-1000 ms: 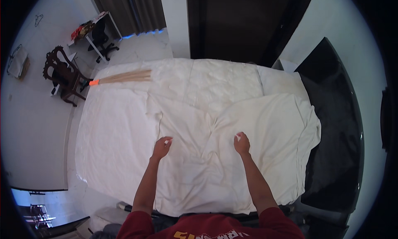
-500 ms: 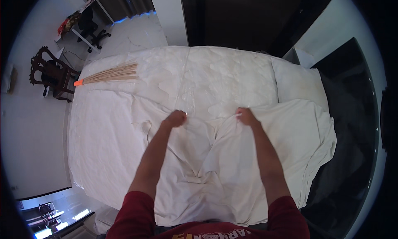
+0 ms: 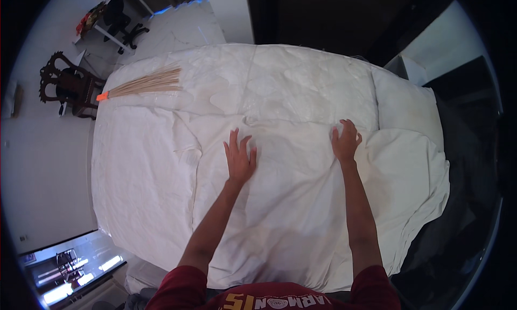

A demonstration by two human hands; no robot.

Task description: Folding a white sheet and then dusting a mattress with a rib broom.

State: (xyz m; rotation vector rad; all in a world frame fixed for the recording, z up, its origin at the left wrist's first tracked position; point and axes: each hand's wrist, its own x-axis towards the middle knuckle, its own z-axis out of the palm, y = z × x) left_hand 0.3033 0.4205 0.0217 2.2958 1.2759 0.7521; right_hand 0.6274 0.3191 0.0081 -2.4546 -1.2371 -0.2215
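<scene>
Wooden chair: the dark carved chair point(image 3: 79, 94) stood at the far left, just beyond the end of the mattress.
Desk corner: a heap of red and gold cloths point(image 3: 89, 20) lay on the white desk point(image 3: 113, 39) at the far left, with a black office chair point(image 3: 116, 22) beside it.
Broom: the stick broom point(image 3: 145, 83) lay on the far left part of the mattress, its orange-bound end pointing left and its loose sticks fanning right.
Left hand: the left hand point(image 3: 240, 159) was open over the sheet, its fingers spread toward the far side; whether the palm pressed on the cloth could not be told.
Sheet: the cream sheet point(image 3: 291, 197) covered the near part of the mattress and reached to the person's body, with a raised fold left of the left hand, soft creases between the forearms and bunched cloth at the right.
Mattress: the quilted white mattress point(image 3: 307, 76) showed bare along the far side.
Right hand: the right hand point(image 3: 346, 143) was loosely open near the sheet's far edge, fingers bent and thumb apart; contact with the cloth was unclear.
Pillow: the white pillow point(image 3: 406, 100) lay at the far right, beyond the bunched cloth.
</scene>
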